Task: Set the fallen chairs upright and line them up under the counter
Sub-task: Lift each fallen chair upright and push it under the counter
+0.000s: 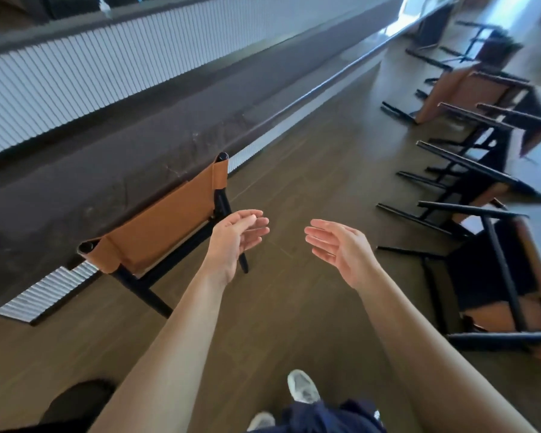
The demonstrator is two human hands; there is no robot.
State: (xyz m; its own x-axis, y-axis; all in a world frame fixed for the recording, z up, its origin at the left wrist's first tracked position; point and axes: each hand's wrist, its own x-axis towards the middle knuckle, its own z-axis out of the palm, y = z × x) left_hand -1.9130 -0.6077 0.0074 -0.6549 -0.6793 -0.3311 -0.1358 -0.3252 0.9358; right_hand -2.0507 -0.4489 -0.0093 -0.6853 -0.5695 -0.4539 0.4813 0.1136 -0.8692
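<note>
A: Both bare forearms out front. The left hand (235, 242) is raised w/ palm turned inward, fingers loosely curved and lying close together, thumb tip near the forefinger, nothing pinched.
B: And the right hand (341, 251)?
A: Its palm faces the left one. Fingers straight, slightly fanned, gripping nothing. The hands are apart, w/ wood floor (294, 157) showing btw them.
B: Where are the chairs?
A: One upright chair (160, 226), tan leather back on a black frame, stands at left w/ its backrest right at the edge of the counter (107, 170). Seat not visible from here. The left hand sits in front of its rear leg in this view; whether they touch, can't tell.
B: The rest?
A: Right side, well apart from the counter. The nearest fallen chair (481, 276) lies on its side, legs pointing left, near the right forearm. Behind it is a second fallen chair (481, 179), then a third fallen chair (463, 89) w/ tan leather showing, and a fourth fallen chair (494, 48) far back, blurry. Their legs overlap along the row.
B: Bottom edge?
A: Pale sneakers (303, 389) and dark blue clothing (325, 417). A white ribbed panel (107, 73) runs behind the counter.
</note>
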